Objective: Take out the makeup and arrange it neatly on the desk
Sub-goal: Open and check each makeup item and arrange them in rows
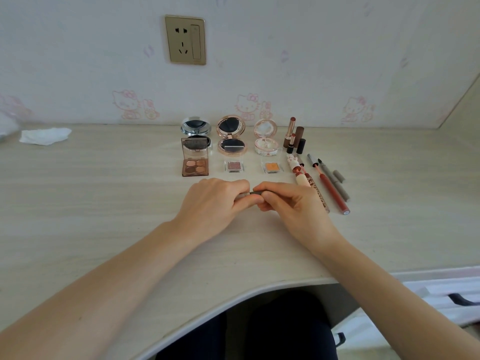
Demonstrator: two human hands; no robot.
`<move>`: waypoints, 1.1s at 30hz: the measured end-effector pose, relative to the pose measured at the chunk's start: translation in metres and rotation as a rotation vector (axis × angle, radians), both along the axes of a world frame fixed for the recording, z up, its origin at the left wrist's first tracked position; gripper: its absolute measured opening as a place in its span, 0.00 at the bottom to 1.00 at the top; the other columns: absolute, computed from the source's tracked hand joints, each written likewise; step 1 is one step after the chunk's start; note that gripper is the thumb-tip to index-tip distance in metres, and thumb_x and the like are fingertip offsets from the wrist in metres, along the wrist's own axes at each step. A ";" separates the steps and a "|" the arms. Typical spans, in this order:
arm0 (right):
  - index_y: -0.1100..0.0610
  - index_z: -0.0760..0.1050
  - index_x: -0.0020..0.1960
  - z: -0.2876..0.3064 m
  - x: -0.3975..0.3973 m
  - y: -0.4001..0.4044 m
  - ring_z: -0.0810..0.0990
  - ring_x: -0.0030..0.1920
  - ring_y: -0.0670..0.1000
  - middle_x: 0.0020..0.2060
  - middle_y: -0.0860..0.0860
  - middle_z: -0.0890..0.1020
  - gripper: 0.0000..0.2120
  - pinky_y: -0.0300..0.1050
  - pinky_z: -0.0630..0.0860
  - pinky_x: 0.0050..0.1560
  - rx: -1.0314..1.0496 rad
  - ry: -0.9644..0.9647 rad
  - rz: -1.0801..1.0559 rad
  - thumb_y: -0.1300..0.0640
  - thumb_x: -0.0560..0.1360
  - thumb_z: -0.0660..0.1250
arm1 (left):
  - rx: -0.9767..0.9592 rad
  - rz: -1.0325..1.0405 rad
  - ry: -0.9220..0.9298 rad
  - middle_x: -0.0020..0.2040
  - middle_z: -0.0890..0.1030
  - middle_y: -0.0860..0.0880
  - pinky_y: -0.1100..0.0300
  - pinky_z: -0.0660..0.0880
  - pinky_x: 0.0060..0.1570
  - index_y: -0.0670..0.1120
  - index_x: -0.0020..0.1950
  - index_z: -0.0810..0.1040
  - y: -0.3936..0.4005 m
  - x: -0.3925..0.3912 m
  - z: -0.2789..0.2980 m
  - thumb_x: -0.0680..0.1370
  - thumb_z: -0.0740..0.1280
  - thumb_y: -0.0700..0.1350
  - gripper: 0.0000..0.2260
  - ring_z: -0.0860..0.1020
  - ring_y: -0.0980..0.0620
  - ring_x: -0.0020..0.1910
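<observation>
Both hands meet at the middle of the surface (104,203), pale wood-grain laminate with a curved near edge. The left hand (213,203) and right hand (288,203) each curl their fingers round the ends of a slim grey pencil (246,195), of which only a short matte stretch shows between them.

Beyond the hands the makeup lies in rows. At the back stand three round hinged compacts, lids raised: a chrome compact (196,127), a rose-gold compact (231,135) with a dark mirror, and a pale pink compact (266,137) with a glossy patterned lid. In front of the chrome one lies a square palette (195,162) of clear brown plastic, open, with four shimmery pans. To its right sit two small clear square pots, a mauve glitter pot (234,166) and an orange pot (271,167).

Right of the compacts stand short cylindrical lipsticks (294,137), some uncapped. Nearer lie long thin tubes side by side: a cream-capped gloss (301,178), a red liquid lip tube (332,193) and a grey pen (337,185).

A crumpled white tissue (45,136) lies far left. The wall has pale cartoon-cat wallpaper and a brass-coloured socket (185,40).
</observation>
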State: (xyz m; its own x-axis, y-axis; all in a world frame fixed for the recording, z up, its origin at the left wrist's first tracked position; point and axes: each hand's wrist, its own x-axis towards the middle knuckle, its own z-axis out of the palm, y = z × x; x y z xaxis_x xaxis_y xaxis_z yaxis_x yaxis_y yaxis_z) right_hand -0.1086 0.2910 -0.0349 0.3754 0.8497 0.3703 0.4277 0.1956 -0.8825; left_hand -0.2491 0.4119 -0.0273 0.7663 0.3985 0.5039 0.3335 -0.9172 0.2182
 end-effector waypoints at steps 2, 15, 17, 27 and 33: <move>0.56 0.82 0.53 0.000 0.000 0.000 0.83 0.41 0.46 0.39 0.50 0.85 0.09 0.37 0.78 0.51 0.003 -0.021 -0.004 0.65 0.77 0.65 | 0.000 0.019 0.017 0.24 0.64 0.53 0.55 0.67 0.29 0.51 0.31 0.61 0.001 -0.001 0.001 0.74 0.53 0.69 0.23 0.67 0.47 0.29; 0.52 0.82 0.53 -0.001 0.003 0.002 0.82 0.49 0.46 0.46 0.42 0.84 0.13 0.39 0.80 0.47 0.028 0.041 -0.116 0.67 0.75 0.67 | -0.070 -0.031 0.005 0.40 0.74 0.56 0.56 0.70 0.37 0.50 0.46 0.75 -0.002 -0.004 0.006 0.77 0.61 0.59 0.14 0.74 0.53 0.38; 0.49 0.81 0.50 0.000 0.003 0.002 0.82 0.50 0.46 0.46 0.41 0.83 0.15 0.42 0.81 0.48 0.024 0.016 -0.156 0.68 0.75 0.67 | -0.114 -0.062 -0.031 0.43 0.77 0.53 0.58 0.70 0.40 0.46 0.49 0.79 -0.003 -0.003 0.006 0.78 0.63 0.46 0.06 0.75 0.51 0.40; 0.42 0.80 0.45 0.016 0.027 -0.021 0.82 0.48 0.42 0.44 0.36 0.83 0.18 0.39 0.78 0.49 -0.018 -0.057 -0.325 0.66 0.75 0.67 | -0.187 -0.093 -0.105 0.41 0.80 0.51 0.60 0.72 0.39 0.44 0.53 0.82 -0.007 0.000 0.011 0.74 0.66 0.34 0.11 0.75 0.53 0.36; 0.46 0.82 0.47 0.026 0.047 -0.035 0.82 0.47 0.44 0.44 0.42 0.84 0.16 0.37 0.78 0.49 -0.017 -0.037 -0.341 0.67 0.74 0.67 | -0.303 -0.043 -0.154 0.36 0.82 0.56 0.57 0.77 0.41 0.52 0.57 0.78 -0.018 0.019 0.016 0.74 0.70 0.42 0.13 0.78 0.57 0.34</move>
